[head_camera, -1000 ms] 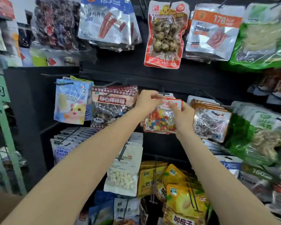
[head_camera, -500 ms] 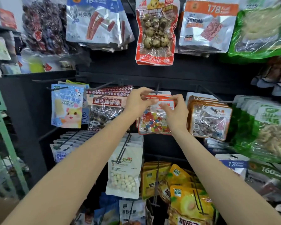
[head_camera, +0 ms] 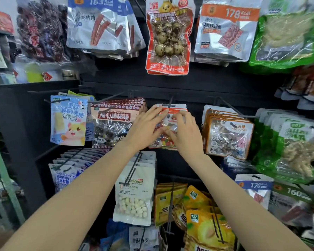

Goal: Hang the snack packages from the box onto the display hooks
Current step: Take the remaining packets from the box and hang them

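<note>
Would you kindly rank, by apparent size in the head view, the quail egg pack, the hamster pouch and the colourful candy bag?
1. Quail egg pack, tallest.
2. Hamster pouch.
3. Colourful candy bag: looks smallest, though the left hand and right hand cover much of it, so this is unsure.

- The person's left hand point(head_camera: 145, 129) is bare: no glove, no ring that can be made out.
- The person's right hand point(head_camera: 186, 134) is bare as well, fingers unadorned, nails short and plain as far as can be told.
- Both wrists carry no watch, band or bracelet.
- The left forearm, coming in from 7 o'clock, shows no sleeve anywhere along its visible length.
- The right forearm, from 5 o'clock, is likewise unsleeved to the edge of view.
</note>
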Action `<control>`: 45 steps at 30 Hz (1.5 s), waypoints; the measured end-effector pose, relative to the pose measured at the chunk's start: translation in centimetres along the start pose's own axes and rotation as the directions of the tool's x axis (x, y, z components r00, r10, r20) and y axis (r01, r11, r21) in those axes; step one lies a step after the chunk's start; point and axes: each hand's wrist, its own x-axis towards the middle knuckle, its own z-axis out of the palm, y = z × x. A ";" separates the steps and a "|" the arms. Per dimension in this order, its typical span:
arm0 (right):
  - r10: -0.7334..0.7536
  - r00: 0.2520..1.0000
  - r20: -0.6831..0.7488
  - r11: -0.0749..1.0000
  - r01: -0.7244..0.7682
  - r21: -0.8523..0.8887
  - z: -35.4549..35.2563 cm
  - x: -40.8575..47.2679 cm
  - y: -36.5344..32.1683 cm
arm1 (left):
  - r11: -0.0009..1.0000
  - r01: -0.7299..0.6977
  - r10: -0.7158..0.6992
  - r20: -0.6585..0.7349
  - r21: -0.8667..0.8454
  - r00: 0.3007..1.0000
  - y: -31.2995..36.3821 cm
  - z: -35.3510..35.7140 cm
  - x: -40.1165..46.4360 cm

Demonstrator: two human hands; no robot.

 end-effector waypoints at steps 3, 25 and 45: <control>-0.010 0.999 0.035 0.998 0.012 -0.066 -0.3 0.5 -0.1 | 0.996 -0.009 0.001 0.091 0.086 0.996 -0.4 0.1 0.2; -0.322 0.673 0.667 0.881 -0.046 0.471 10.9 -10.0 -25.3 | 0.699 0.711 -0.692 0.175 -0.076 0.700 -15.1 -7.1 -29.2; -0.596 -0.138 0.791 0.786 0.100 0.610 40.7 -27.1 -52.1 | -0.318 0.856 -0.843 0.292 0.407 -0.452 -35.9 0.2 -61.5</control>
